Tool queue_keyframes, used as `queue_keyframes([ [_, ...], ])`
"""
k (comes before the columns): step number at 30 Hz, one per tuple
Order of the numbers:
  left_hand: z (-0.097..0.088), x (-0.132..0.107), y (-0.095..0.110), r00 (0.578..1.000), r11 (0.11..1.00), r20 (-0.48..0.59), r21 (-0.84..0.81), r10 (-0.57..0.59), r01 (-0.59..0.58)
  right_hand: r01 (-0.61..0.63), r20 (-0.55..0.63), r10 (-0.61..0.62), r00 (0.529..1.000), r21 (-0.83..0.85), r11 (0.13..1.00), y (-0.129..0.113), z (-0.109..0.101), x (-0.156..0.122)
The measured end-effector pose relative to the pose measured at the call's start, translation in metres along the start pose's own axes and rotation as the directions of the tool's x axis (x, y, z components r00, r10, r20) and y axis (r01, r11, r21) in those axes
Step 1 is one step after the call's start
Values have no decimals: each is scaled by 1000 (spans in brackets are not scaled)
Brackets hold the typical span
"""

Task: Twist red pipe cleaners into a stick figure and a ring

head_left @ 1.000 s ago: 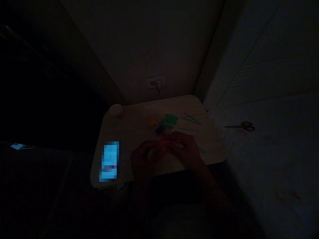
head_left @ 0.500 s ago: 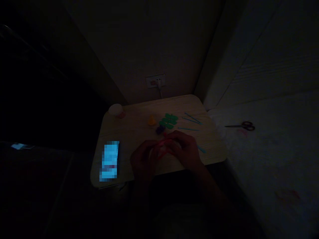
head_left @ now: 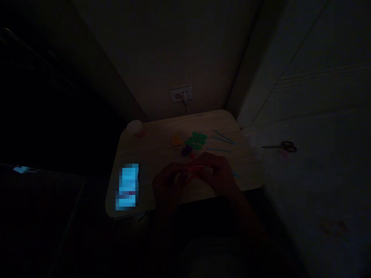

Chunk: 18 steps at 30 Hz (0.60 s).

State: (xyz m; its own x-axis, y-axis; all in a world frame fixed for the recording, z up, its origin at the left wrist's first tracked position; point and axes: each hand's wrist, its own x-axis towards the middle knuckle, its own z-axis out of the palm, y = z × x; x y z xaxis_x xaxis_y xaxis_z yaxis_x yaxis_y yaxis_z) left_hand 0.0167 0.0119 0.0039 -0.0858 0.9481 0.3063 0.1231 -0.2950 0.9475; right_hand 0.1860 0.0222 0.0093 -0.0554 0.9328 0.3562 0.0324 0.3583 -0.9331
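In dim light, my left hand [head_left: 168,181] and my right hand [head_left: 217,173] meet above the table's near half, fingers pinched together. Between their fingertips runs a red strand [head_left: 193,169], thin like yarn; its exact form is blurred. Just beyond the fingers a small red piece [head_left: 192,156] shows; whether it joins the strand I cannot tell. Past it lie a dark purple piece [head_left: 187,150], green leaf-shaped pieces [head_left: 197,139] and an orange piece [head_left: 176,140]. Several thin blue sticks [head_left: 223,138] lie to the right, one partly behind my right hand.
The small wooden table [head_left: 156,129] stands against a wall with a socket [head_left: 181,94] and a plugged-in cable. A lit phone [head_left: 127,187] lies at the left, a pale round container [head_left: 135,127] at the back left. Scissors [head_left: 281,146] rest on the pale surface to the right.
Both hands stay in nearly the same place with slightly shifted fingers. The red strand's loop between them shows less, and the blue stick by my right hand is more covered.
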Motion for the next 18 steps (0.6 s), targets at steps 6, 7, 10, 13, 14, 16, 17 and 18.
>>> queue_keyframes([
  [6,0,-1,0,1000,1000,-7,-13,3,-3,18,-23,-17,1000,29,999,-1,2,0],
  [7,0,-1,0,1000,1000,-6,-10,7,-7,13,-35,-12,999,31,999,0,2,0],
  [10,0,-2,3,1000,999,4,42,19,-19,-60,-54,61,997,19,998,4,4,-1],
  [13,0,-2,3,998,988,38,146,51,-56,-146,-57,146,988,13,989,10,5,-3],
  [14,0,-3,3,997,982,43,175,65,-72,-156,-60,157,986,12,988,11,5,-3],
  [16,-1,-3,0,995,973,38,211,92,-97,-156,-76,156,985,8,988,12,6,-3],
  [17,-1,-3,-1,995,971,26,217,100,-103,-153,-84,154,985,10,988,13,6,-3],
  [18,-2,-3,-3,995,970,15,221,101,-102,-150,-88,151,985,17,989,13,6,-3],
])
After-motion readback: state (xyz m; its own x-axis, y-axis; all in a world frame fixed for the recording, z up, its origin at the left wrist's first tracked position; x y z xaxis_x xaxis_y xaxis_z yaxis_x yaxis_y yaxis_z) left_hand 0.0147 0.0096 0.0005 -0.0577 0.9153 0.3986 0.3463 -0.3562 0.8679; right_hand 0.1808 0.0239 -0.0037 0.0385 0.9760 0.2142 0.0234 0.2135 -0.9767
